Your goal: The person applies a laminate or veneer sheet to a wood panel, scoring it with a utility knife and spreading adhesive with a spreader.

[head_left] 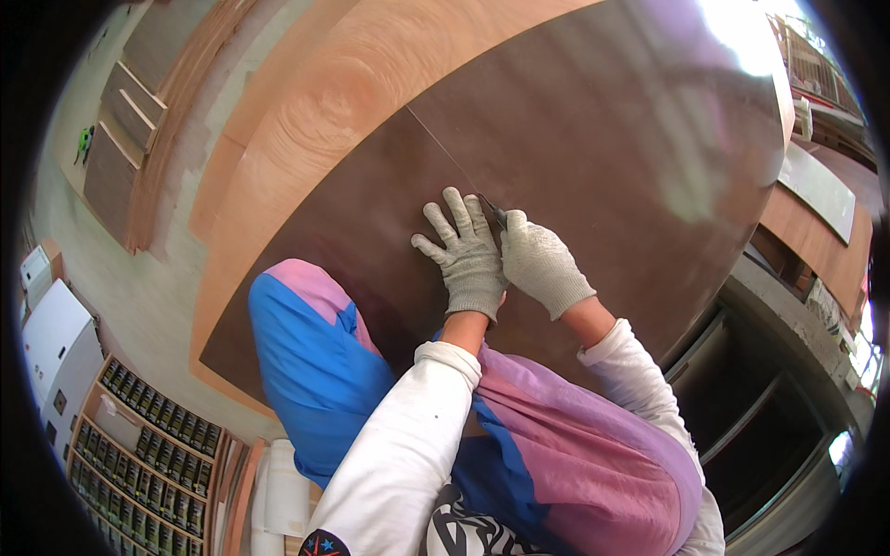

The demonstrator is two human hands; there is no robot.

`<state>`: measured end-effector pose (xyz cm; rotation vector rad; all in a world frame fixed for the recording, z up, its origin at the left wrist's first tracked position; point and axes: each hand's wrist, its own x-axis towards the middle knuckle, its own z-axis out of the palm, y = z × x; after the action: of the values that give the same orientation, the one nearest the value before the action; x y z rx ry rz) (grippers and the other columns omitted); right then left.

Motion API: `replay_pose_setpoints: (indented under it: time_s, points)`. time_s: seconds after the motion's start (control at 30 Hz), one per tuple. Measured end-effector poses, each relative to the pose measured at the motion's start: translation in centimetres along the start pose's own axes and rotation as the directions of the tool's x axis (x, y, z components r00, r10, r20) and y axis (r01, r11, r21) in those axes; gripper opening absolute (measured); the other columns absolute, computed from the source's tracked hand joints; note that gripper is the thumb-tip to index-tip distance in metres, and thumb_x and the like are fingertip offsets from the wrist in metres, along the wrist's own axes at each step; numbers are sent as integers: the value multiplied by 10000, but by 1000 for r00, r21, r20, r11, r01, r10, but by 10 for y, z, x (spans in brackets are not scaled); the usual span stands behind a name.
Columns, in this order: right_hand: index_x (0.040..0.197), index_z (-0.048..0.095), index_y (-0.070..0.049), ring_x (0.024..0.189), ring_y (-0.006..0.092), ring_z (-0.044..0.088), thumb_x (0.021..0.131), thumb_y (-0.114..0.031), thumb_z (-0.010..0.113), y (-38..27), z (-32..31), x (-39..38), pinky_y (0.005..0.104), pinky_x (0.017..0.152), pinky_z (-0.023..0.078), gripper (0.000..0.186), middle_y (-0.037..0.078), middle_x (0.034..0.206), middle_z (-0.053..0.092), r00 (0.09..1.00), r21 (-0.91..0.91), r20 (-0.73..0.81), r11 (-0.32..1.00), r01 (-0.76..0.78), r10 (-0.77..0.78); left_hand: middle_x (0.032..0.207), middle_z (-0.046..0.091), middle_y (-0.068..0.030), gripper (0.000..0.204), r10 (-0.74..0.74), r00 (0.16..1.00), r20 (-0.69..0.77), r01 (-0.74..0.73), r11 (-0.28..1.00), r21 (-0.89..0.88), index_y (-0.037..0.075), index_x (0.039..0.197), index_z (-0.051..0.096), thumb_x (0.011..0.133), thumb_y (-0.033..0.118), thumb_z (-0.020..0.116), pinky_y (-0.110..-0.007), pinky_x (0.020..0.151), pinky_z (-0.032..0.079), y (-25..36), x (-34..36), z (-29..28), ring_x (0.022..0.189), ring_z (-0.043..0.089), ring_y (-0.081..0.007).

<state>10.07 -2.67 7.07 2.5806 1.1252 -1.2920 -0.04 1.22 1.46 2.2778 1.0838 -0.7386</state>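
Observation:
A large dark brown sheet (575, 120) lies under both hands, with a thin pale straight line (431, 134) running across it toward my fingertips. My left hand (462, 252), in a pale knitted glove, lies flat on the sheet with its fingers spread beside the end of that line. Close to its right, my gloved right hand (542, 266) is closed round a dark utility knife (498, 213). The knife's narrow tip points up and left, meeting the sheet near the line; most of its handle is hidden in the glove.
Light wood-coloured sheets (334, 93) extend beyond the dark sheet's far left edge. Stacked boards (153, 139) lie on the floor at the upper left. A rack of small dark items (148, 445) stands lower left. My bent knees (315, 343) rest close to my arms.

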Motion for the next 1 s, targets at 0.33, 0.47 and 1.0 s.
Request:
replay_pose_setpoints:
  time_s: [0.33, 0.47, 1.0]
  points:
    - [1021, 570, 51, 859, 454, 728, 957, -168, 587, 9, 9, 1, 543, 747, 579, 229, 291, 867, 717, 1000, -38, 24, 999, 2, -1, 1741, -29, -213, 1008, -22, 1000, -5, 22, 1000, 15, 16, 1650, 169, 910, 475, 677, -822, 1138, 42, 2, -2, 4, 1576, -28, -534]
    - [1017, 567, 52, 859, 455, 729, 948, -175, 603, 16, 5, -15, 541, 752, 581, 240, 292, 867, 717, 996, -41, 57, 997, -62, 65, 1743, -28, -209, 1121, -22, 1000, -18, 19, 988, -152, 31, 1656, 167, 838, 518, 759, -820, 1144, 54, 0, -2, 0, 1575, -27, -534]
    - [1006, 553, 42, 808, 464, 722, 947, -129, 540, 45, 17, -35, 556, 709, 570, 181, 287, 816, 705, 994, -79, 95, 996, -43, 50, 1741, -56, -221, 1316, -29, 996, 88, 42, 987, -155, 37, 1663, 143, 712, 567, 882, -801, 1164, 44, 2, -3, -24, 1576, -43, -526]
